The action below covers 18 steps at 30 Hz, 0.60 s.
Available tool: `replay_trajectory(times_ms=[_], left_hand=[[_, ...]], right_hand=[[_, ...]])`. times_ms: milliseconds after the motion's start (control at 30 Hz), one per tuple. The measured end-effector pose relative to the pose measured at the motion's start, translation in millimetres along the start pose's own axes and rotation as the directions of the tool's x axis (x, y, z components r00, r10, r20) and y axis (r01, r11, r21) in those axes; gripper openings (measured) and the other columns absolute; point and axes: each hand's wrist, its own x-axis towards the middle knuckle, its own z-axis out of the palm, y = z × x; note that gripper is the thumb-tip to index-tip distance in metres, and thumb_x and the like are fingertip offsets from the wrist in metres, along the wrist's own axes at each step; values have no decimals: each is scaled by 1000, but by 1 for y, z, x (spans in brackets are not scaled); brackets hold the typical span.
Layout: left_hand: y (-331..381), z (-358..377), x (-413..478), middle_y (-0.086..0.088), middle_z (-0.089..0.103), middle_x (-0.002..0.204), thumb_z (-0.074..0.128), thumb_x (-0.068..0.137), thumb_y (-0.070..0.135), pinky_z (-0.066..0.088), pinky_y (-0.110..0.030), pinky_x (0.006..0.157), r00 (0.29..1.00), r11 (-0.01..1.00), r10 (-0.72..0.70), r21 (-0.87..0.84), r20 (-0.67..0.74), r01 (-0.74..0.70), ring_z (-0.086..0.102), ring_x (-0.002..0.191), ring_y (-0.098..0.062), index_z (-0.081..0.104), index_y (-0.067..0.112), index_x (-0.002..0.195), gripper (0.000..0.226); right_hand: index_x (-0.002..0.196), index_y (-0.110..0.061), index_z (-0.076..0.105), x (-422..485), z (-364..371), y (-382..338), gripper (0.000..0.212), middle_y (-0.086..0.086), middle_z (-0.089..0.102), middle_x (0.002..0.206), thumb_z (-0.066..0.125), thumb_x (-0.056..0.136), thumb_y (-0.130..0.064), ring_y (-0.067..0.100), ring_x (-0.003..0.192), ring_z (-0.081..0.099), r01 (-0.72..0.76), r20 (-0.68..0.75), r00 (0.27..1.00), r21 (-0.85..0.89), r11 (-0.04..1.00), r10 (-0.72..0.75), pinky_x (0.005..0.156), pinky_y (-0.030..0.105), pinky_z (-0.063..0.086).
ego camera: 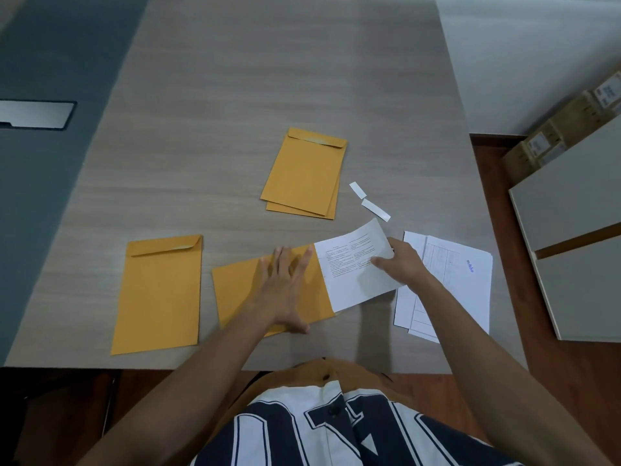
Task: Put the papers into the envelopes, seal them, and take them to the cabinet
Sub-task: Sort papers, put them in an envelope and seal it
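**A:** What lies left of the left hand's fingers?

**B:** A closed manila envelope point(158, 294), flap folded down, flat on the table point(235, 95). It sits near the working envelope point(235, 290) but apart from it.

**A:** And the left hand point(285, 287) itself?

**B:** It is flat, with its fingers point(277, 260) straight and spread, and it presses the working envelope to the table. It grips nothing.

**A:** Where is the paper?

**B:** Just right of those fingertips. A printed sheet point(349, 260) sticks partly out of the envelope's mouth, which faces right. The right hand point(403, 264) pinches the sheet's free end, thumb on top and the other fingers at its far edge.

**A:** So what does the next move turn on?

**B:** The envelope's long axis runs left to right, tilted slightly away at the right end, and the sheet lines up with it. The right hand is the nearer one, so I judge the sheet needs a push leftward, towards the pinning fingers.

**A:** Anything beyond the fingers?

**B:** A stack of envelopes point(302, 169) and two white peel strips point(375, 209) lie beyond them. More loose papers point(470, 280) lie under the right wrist.
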Motion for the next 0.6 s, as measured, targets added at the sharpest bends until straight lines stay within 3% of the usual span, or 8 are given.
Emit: replay_trajectory(times_ms=[200,400,500,600], left_hand=[[3,-7,5,-22,5,157,79,48,74,7,-66,114,999,998,7,61,-35,-5,-1,148,-43,-31,30,147,154],[4,-3,3,-19,23,148,69,44,84,19,-65,110,990,989,86,130,-116,-70,22,139,-38,-27,29,149,153],[2,0,1,-18,20,150,67,44,86,21,-63,109,990,989,70,135,-123,-53,22,140,-36,-30,30,148,153],[0,1,0,-17,5,160,67,45,87,15,-67,111,994,989,56,141,-91,-43,9,148,-37,-34,31,146,154]], right_hand=[[129,-17,57,-10,10,2,44,4,63,127,71,88,-24,28,112,61,-13,23,1000,70,997,11,97,47,50],[125,-16,59,-27,29,-7,39,5,65,123,69,88,-16,25,108,63,52,65,996,131,990,-61,89,37,52],[125,-14,60,-30,32,-14,38,5,65,123,69,88,-15,23,106,63,90,70,993,108,990,-98,88,35,52],[122,-14,64,-31,31,-15,34,4,67,123,67,89,-18,17,99,61,111,91,990,6,994,-111,79,28,48]])
